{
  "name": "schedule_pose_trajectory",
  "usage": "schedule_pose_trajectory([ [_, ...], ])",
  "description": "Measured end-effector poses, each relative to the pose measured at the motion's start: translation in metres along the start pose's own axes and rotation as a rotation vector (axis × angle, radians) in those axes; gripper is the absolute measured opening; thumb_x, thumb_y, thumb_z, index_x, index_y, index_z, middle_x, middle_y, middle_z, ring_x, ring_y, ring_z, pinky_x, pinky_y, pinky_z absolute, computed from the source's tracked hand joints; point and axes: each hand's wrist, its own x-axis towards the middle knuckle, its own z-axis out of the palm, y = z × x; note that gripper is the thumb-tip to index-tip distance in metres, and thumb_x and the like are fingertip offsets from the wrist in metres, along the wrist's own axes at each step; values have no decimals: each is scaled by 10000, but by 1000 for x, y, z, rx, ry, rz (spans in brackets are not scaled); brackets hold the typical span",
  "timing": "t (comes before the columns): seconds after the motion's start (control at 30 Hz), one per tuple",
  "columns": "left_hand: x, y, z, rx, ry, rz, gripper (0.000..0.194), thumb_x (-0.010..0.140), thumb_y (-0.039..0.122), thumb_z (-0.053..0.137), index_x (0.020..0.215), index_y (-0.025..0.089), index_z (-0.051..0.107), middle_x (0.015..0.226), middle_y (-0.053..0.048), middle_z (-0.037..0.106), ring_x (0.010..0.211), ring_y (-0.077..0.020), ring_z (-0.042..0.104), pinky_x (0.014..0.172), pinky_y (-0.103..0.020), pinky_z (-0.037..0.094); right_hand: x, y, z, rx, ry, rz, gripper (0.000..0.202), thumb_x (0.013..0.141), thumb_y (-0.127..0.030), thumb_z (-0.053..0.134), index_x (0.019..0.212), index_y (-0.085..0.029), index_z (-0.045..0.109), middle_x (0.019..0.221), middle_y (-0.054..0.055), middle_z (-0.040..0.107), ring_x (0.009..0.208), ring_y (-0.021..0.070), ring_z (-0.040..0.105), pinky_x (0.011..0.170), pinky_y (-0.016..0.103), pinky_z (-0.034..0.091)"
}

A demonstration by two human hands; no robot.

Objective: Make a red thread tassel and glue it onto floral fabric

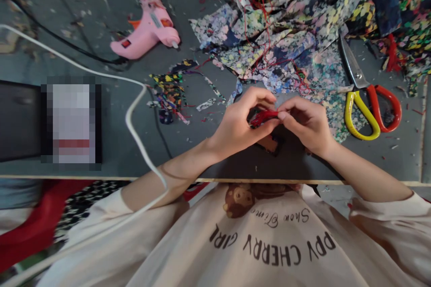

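A small bundle of red thread (264,118) lies within the curled fingers of my left hand (240,121), above the table near its front edge. My right hand (308,123) pinches the bundle's right end between thumb and forefinger, so both hands meet there. Part of the bundle is hidden behind the left fingers. Beneath the hands is a small dark and brown piece (269,143) whose kind I cannot make out. Floral fabric scraps (276,54) lie just beyond the hands, with loose red threads strewn over them.
Scissors (360,85) with yellow and red handles lie open at right. A pink glue gun (150,27) rests at back left, near small fabric cuttings (171,94). A white cable (134,130) runs over my left forearm. A phone-like screen (71,121) is at far left.
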Motion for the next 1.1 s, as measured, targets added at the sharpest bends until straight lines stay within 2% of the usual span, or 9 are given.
schedule_pose_trajectory([
  [0.1,0,1,-1,50,27,37,147,885,328,626,891,181,626,816,-4,695,713,-90,637,657,-195,507,0,0,0,39,5,-8,266,887,-399,613,772,-161,634,630,-19,571,567,73,488,525,201,382],
  [0.2,1,2,-2,72,49,79,102,887,259,611,841,176,648,779,1,710,694,-87,639,658,-195,502,1,-1,1,84,5,6,265,877,-398,630,772,-155,640,650,-13,594,586,72,518,538,195,402],
  [0.43,1,2,-2,72,53,-9,229,899,368,595,820,170,680,776,-20,719,703,-102,640,661,-213,499,3,-2,0,133,-31,78,343,846,-492,644,769,-158,634,630,-25,576,562,67,497,536,197,415],
  [0.6,2,3,-2,28,50,-9,225,900,367,599,817,172,674,776,-12,714,695,-98,631,662,-213,491,1,0,1,138,-19,72,332,834,-487,658,777,-159,648,657,-10,611,587,75,530,537,199,422],
  [0.8,2,3,-1,-55,50,-29,222,891,378,623,820,171,657,767,2,707,680,-87,631,647,-199,495,0,0,0,117,-19,25,248,863,-392,643,785,-158,664,673,-8,631,593,73,537,540,195,415],
  [0.93,1,2,-2,-77,48,-70,258,881,438,625,919,184,649,844,-15,712,743,-105,652,683,-218,521,-1,1,-1,13,-5,-21,208,880,-346,615,800,-161,667,681,1,631,583,80,507,533,208,398],
  [1.0,1,2,-3,-56,47,-46,260,887,437,618,942,185,653,900,-34,718,817,-126,665,744,-246,535,-1,0,-1,-48,-7,-61,171,881,-294,605,788,-162,662,656,-6,610,564,77,483,520,207,382],
  [1.1,3,1,-5,-2,69,55,180,902,355,615,860,187,660,891,-35,719,872,-139,667,813,-274,529,-1,-1,0,-115,-23,-124,131,871,-215,595,767,-160,653,636,-15,592,545,69,472,510,198,371],
])
